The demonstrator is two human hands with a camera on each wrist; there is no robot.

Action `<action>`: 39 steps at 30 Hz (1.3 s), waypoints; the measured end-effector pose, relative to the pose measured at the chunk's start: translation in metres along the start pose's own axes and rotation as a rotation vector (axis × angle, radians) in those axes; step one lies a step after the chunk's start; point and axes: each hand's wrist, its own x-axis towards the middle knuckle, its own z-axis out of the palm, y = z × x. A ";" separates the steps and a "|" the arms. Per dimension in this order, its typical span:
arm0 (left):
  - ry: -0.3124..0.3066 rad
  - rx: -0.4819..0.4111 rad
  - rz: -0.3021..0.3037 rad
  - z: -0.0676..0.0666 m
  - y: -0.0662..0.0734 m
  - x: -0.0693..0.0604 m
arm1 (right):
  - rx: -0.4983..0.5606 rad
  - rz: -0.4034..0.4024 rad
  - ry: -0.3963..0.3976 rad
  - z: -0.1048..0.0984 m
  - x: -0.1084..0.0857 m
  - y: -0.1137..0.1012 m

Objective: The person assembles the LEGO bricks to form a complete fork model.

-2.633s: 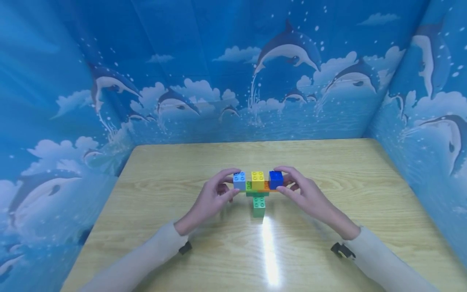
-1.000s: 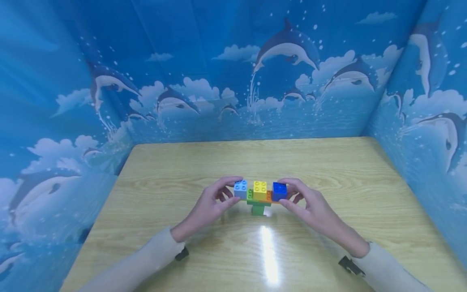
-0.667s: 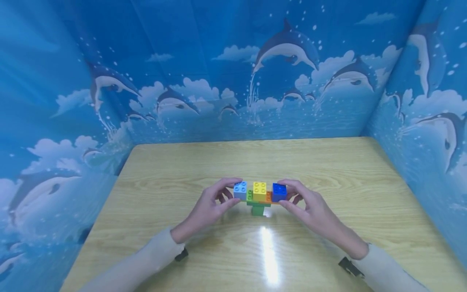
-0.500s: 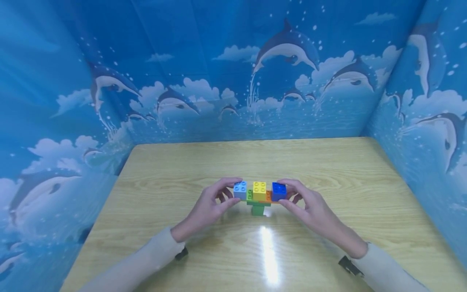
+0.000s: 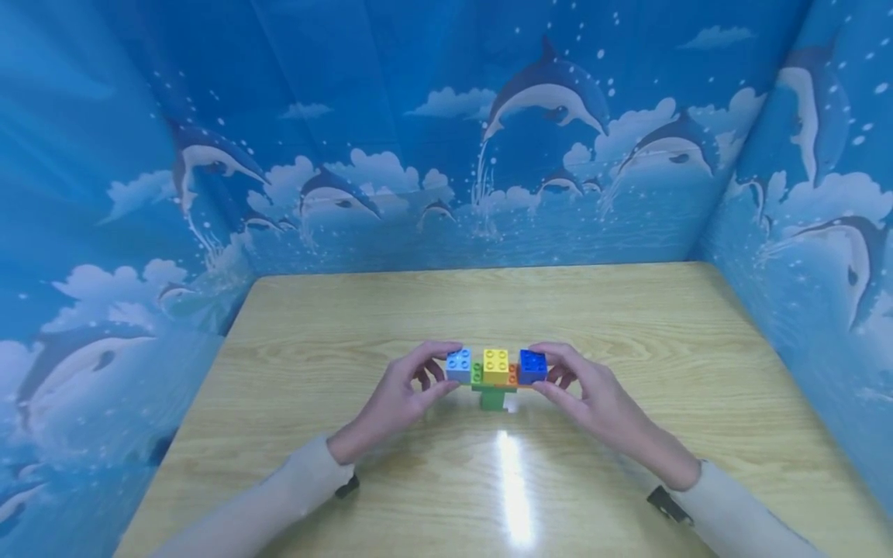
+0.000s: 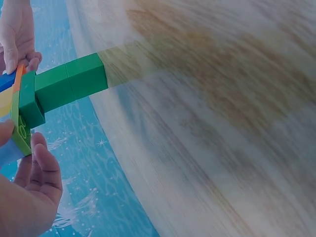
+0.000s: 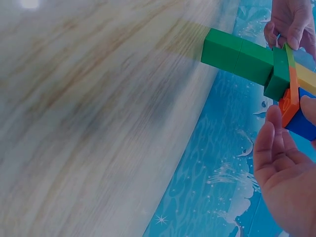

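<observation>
A toy-brick build stands upright on the table. Two stacked green bricks (image 6: 71, 81) form its column, with a wider green brick (image 7: 278, 74) on top. Above that, a lime plate (image 5: 477, 373) and an orange plate (image 5: 512, 374) run side by side as a crossbar. Along it sit a light blue brick (image 5: 458, 366), a yellow brick (image 5: 496, 366) and a dark blue brick (image 5: 533, 366). My left hand (image 5: 401, 395) pinches the light blue end between thumb and fingers. At the opposite end my right hand (image 5: 596, 395) grips the dark blue brick the same way.
The wood-grain table (image 5: 335, 310) extends around the build, with a bright light reflection in front of it. A blue dolphin-print curtain (image 5: 391, 232) encloses the back and both sides.
Earlier, both hands held the crossbar behind the green column, whose top studs showed. It came toward me onto the column, covering those studs. Over the last second, almost nothing has moved.
</observation>
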 end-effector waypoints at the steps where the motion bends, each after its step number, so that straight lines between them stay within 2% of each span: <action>1: 0.000 0.002 0.009 0.000 -0.001 -0.001 | -0.002 -0.001 -0.004 0.000 0.000 0.001; 7: 0.003 0.044 0.086 0.002 -0.007 -0.005 | -0.049 -0.069 -0.007 0.000 0.001 0.006; 14: 0.033 0.092 0.128 0.005 -0.009 -0.011 | -0.111 -0.194 0.024 0.000 0.004 0.014; 19: 0.058 0.101 0.161 0.008 -0.012 -0.010 | -0.129 -0.211 0.038 0.002 0.005 0.017; 27: 0.073 0.102 0.146 0.008 -0.010 -0.008 | -0.083 -0.189 0.045 0.003 0.008 0.018; 33: 0.062 0.043 0.126 0.002 -0.010 -0.002 | -0.004 -0.153 0.024 0.001 0.014 0.016; 39: 0.038 0.039 0.067 -0.002 -0.010 0.005 | -0.060 -0.130 0.031 -0.002 0.020 0.017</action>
